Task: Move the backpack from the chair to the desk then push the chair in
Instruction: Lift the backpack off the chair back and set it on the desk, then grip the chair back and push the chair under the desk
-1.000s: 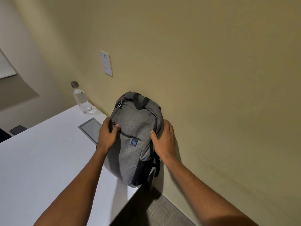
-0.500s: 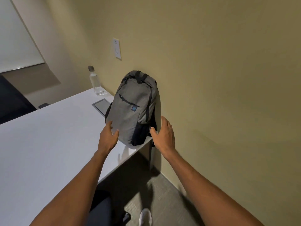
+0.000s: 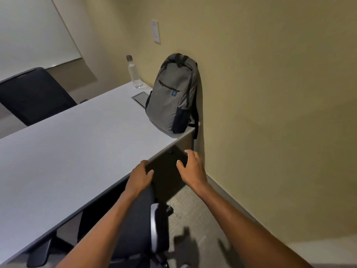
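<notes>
Backpack point(image 3: 173, 97): heathered grey fabric, black zips, straps and side pocket, with a small blue square badge on the front. Counter point(image 3: 63, 144): plain white top with a dark grey edge. Chair point(image 3: 139, 225): black, with a light grey armrest rim. Second chair point(image 3: 32, 93): black. Bottle point(image 3: 134, 73): clear, grey cap. Wall point(image 3: 270, 93): yellowish beige. Wall switch plate point(image 3: 155, 31): white. Carpet point(image 3: 193, 207): grey with a fine grid pattern.
</notes>
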Motion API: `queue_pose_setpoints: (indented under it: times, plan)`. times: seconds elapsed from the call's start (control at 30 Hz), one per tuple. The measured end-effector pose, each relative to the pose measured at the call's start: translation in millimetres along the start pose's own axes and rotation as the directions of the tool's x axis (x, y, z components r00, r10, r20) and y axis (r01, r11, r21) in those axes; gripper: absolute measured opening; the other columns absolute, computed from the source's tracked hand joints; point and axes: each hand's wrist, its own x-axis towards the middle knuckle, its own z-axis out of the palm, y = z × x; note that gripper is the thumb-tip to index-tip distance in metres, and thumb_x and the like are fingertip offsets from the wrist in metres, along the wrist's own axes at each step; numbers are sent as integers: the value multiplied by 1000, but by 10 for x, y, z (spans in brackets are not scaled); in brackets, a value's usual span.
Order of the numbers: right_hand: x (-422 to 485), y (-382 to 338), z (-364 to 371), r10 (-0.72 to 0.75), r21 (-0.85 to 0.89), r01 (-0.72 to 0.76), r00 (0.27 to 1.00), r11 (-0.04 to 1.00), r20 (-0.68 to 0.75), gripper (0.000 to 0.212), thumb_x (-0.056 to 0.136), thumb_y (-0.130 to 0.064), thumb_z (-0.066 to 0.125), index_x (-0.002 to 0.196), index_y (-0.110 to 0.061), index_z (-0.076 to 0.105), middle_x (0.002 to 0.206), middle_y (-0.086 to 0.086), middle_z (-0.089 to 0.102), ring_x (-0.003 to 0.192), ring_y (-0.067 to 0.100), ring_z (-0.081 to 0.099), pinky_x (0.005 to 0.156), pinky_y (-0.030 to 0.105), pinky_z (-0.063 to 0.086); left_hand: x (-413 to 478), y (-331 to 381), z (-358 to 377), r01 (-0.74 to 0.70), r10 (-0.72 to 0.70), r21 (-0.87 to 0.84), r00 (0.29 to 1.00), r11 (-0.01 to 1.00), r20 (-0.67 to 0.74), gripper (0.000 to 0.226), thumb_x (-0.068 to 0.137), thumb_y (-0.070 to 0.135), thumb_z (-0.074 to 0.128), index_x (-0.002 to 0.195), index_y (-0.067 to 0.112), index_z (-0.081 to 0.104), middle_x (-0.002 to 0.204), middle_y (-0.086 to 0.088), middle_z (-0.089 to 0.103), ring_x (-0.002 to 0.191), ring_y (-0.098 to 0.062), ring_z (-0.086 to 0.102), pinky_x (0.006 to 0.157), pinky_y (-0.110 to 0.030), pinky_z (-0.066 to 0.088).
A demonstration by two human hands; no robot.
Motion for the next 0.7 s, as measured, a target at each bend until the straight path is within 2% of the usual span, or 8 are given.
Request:
queue_pose_setpoints:
  times: [0.13, 0.33, 0.57, 0.7]
  plan:
    - [-482, -120, 304, -31, -4, 31, 999, 1000, 34, 54, 104, -35, 60, 153, -19, 44, 157, 3, 44, 142, 21, 46, 110, 39, 50, -460, -240, -116, 5, -5, 24, 1000, 1000, 13, 55, 101, 30, 60, 151, 12, 46, 150, -12, 58, 125, -28, 64, 103, -42, 52]
    - [-1308, -512, 850, -147, -27, 149, 988, 989, 54, 48, 106, -33, 54, 150, -14, 48, 152, 3, 49, 142, 21, 43, 116, 39, 43, -1146, -787, -547, -42, 44, 84, 999, 996, -25, 55, 101, 34, 59, 152, 17, 46, 154, -5, 53, 138, -23, 53, 112, -43, 46]
    - [-2235, -1243, 1706, -227, -83, 229, 973, 970, 41, 49, 105, -33, 54, 150, -14, 47, 153, 4, 49, 144, 21, 41, 118, 38, 40, -1861, -1640, -1317, -31, 44, 146, 995, 989, -89, 51, 101, 37, 57, 148, 18, 49, 151, -4, 56, 134, -24, 56, 105, -47, 50]
    - [-2750, -1627, 2153, -239, -139, 240, 971, 961, 21, 51, 104, -32, 56, 150, -12, 47, 152, 7, 49, 144, 23, 42, 119, 41, 40, -2246, -2100, -1721, -98, 113, 161, 990, 982, -86, 49, 102, 37, 56, 147, 17, 49, 149, -6, 57, 131, -25, 57, 103, -45, 51]
